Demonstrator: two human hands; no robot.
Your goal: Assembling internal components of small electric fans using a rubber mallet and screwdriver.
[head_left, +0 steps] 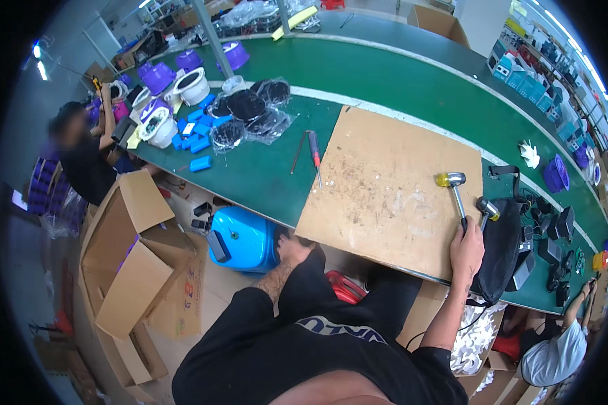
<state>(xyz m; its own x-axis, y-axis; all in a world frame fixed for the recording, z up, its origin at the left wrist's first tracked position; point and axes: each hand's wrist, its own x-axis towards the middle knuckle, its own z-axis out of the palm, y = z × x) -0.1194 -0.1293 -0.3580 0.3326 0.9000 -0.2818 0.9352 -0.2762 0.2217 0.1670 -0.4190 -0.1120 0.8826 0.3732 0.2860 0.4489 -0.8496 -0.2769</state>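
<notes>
Black shirt [270,351] with pale lettering [341,331], bottom centre; right hand [467,253], centre right, wrapped round a mallet [458,199]; left hand [294,250], near centre, beside blue casing [253,239], grip unclear

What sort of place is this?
Probably a factory assembly workshop: a long green work surface, a cluster of blue parts beside bagged black discs, and a hammer in the right hand.

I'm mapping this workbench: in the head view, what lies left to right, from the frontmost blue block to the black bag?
Frontmost blue block, bagged black discs, screwdriver, hammer in the right hand, black bag.
</notes>
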